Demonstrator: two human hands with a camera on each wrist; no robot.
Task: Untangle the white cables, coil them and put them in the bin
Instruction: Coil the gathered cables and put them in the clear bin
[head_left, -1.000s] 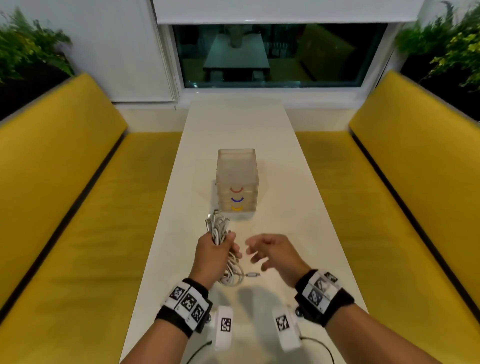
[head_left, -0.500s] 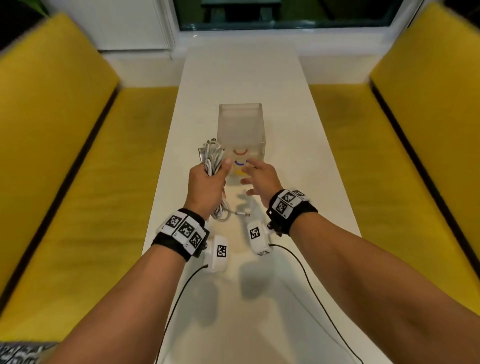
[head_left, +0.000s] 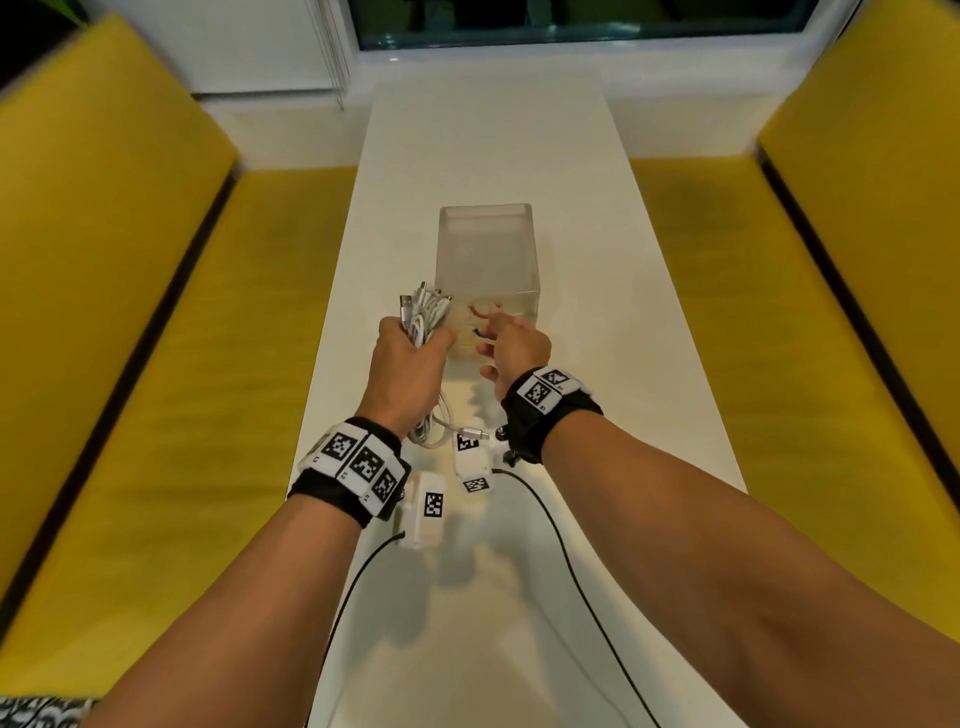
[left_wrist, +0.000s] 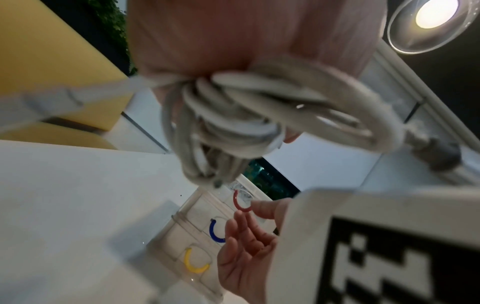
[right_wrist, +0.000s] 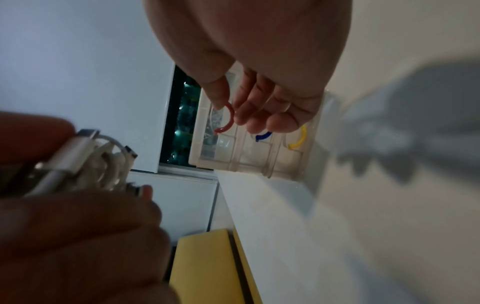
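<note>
Nearest, both forearms reach out over the white surface (head_left: 519, 597), each wrist wearing a black band with coded tags. The left hand (head_left: 408, 364) is closed in a fist round the coiled white cables (head_left: 423, 314); plug ends stick up above the fist and loops hang below it, one plug (head_left: 475, 432) trailing just above the surface. Beside it, the right hand (head_left: 514, 345) reaches to the front of the bin (head_left: 485, 249), its fingers (right_wrist: 262, 107) loosely spread and holding nothing, thumb and forefinger right at the red handle (right_wrist: 228, 120) of the top drawer; contact cannot be told. Blue (right_wrist: 263, 136) and yellow (right_wrist: 298, 139) handles sit below. The clear bin stands mid-surface, yellow benches (head_left: 130, 312) along both sides
</note>
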